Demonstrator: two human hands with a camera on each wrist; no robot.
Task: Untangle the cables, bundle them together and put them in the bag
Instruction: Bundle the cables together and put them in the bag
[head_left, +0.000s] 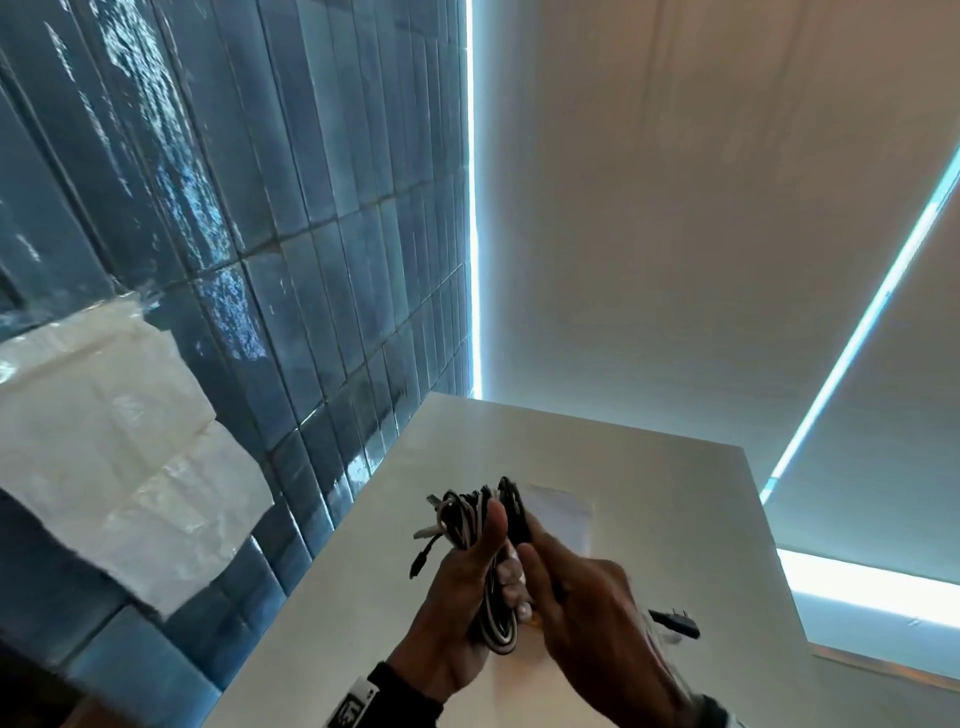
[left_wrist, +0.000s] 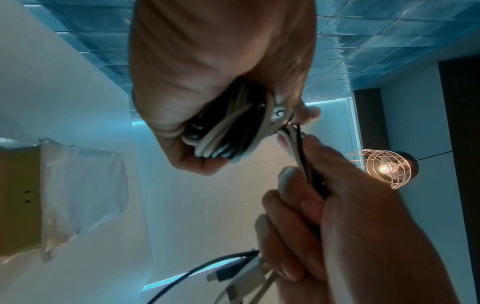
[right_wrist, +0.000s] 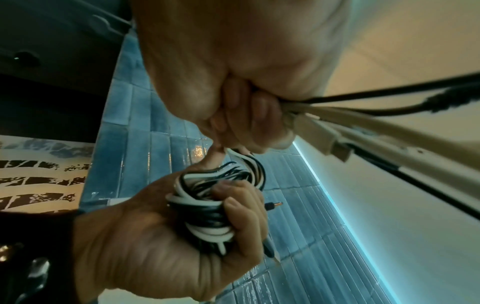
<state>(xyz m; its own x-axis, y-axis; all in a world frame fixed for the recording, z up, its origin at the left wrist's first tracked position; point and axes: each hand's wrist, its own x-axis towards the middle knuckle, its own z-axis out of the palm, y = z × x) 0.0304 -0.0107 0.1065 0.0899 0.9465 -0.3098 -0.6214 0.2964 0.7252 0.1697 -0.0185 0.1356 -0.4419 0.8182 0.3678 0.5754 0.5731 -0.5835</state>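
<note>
We see dim, bluish light from bright ceiling strips (head_left: 474, 208), glare on glossy tiles (head_left: 228, 306), and blurred, edge-warped wrist views.

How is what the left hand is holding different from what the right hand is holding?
The left hand grips a fat coiled bundle of cables; the right hand grips only the loose ends. The bundle is looped round and round; the loose ends run straight, with plugs sticking out. Both are black and white cables.

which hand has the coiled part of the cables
The left hand: its fingers wrap the coiled black and white cable bundle. The right hand grips only the loose cable ends trailing from it.
</note>
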